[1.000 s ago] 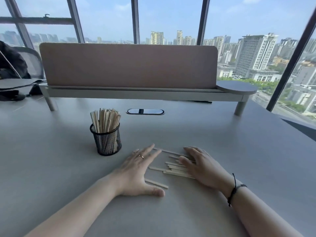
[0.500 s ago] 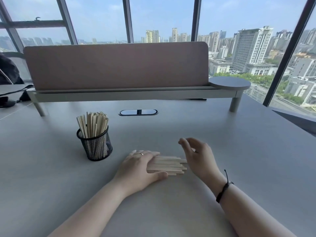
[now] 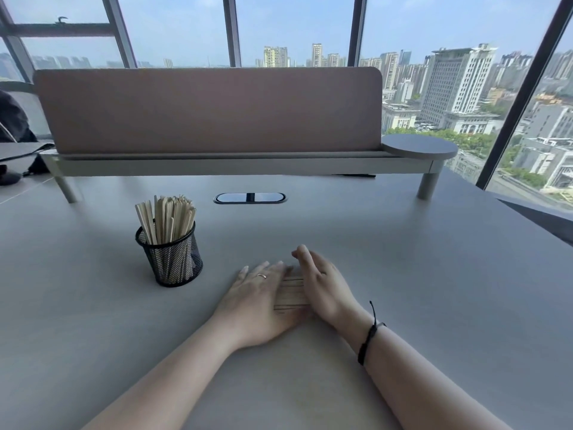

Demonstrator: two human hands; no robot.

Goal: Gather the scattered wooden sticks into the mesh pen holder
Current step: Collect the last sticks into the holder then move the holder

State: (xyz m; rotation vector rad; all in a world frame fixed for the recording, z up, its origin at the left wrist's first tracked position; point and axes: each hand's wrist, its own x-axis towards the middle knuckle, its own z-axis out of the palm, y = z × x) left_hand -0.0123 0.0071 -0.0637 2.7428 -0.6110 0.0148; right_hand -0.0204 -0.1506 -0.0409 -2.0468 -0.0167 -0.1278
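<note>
A black mesh pen holder (image 3: 173, 262) stands on the grey desk (image 3: 403, 274), left of my hands, with several wooden sticks (image 3: 167, 217) upright in it. A short stack of loose wooden sticks (image 3: 291, 293) lies flat on the desk between my hands. My left hand (image 3: 257, 302) lies over the stack's left part, fingers together on top and thumb along its near side. My right hand (image 3: 325, 287) stands on its edge with straight fingers, pressed against the sticks' right ends. Most of the stack is hidden under my hands.
A pink divider panel (image 3: 210, 110) on a raised shelf (image 3: 235, 164) runs across the back of the desk, with an oval cable port (image 3: 249, 198) in front of it. A dark bag (image 3: 12, 119) sits at the far left. Windows lie beyond.
The sticks lay spread between my hands a second ago. Both hands have moved inward, pushing them into one tight stack, and my right hand has turned onto its edge against their ends.
</note>
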